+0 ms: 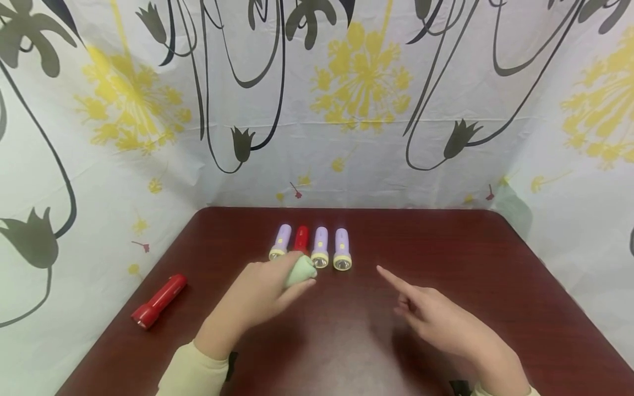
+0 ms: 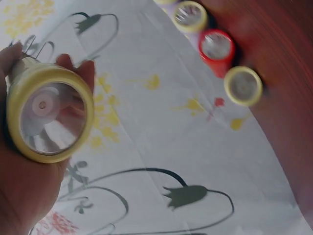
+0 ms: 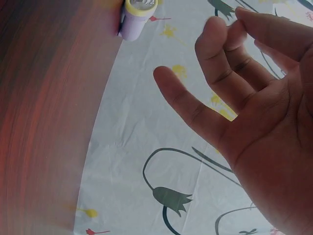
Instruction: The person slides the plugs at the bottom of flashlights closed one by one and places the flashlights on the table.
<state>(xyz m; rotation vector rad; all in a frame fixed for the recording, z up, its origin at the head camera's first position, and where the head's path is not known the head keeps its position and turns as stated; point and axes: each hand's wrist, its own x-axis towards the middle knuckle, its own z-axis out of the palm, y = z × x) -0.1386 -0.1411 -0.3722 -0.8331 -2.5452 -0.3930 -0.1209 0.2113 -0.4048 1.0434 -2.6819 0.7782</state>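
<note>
In the head view my left hand (image 1: 260, 289) grips a mint-green flashlight (image 1: 301, 271) above the table, close in front of the row of flashlights. Seen from the left wrist, this flashlight (image 2: 51, 115) shows its pale yellow rim and clear lens, with fingers wrapped around its body. The row holds a lilac flashlight (image 1: 282, 240), a red flashlight (image 1: 301, 238) partly hidden by the left hand, and two more lilac flashlights. My right hand (image 1: 441, 319) hovers right of the row, index finger extended, the others loosely bent, with nothing held.
Another red flashlight (image 1: 159, 301) lies by itself near the left edge of the dark reddish-brown table (image 1: 446, 242). White cloth (image 1: 307, 143) printed with flowers hangs behind the table and along both sides.
</note>
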